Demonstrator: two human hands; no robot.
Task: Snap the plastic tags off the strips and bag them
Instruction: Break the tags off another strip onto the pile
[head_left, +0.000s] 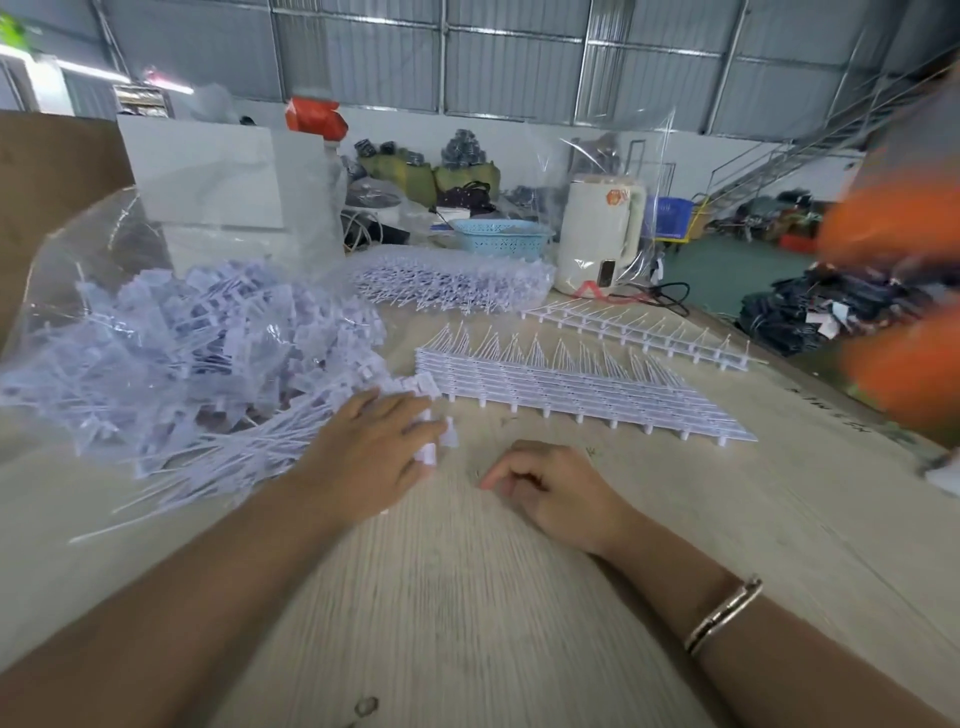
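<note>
A pale wood-grain desk (467, 597) in a metal-walled warehouse carries stacked white plastic tag strips (582, 397). Left hand (371, 447) fingers clamp loose white tags (434, 441) beside a clear plastic bag (171, 332); right hand (550, 493) rests, fingers loosely curled, holding nothing.

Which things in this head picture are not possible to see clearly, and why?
- Left hand: fingertips hidden among loose tags, so its grip is unclear.
- Orange shape: motion-blurred, cut by the right edge.
- Kettle label: too small.
- Clear bag: outline hard to trace.

tags (171, 353): pale lilac-white | basket (501, 238): light blue, lattice | kettle (600, 234): cream | table (467, 597): pale wood grain
</note>
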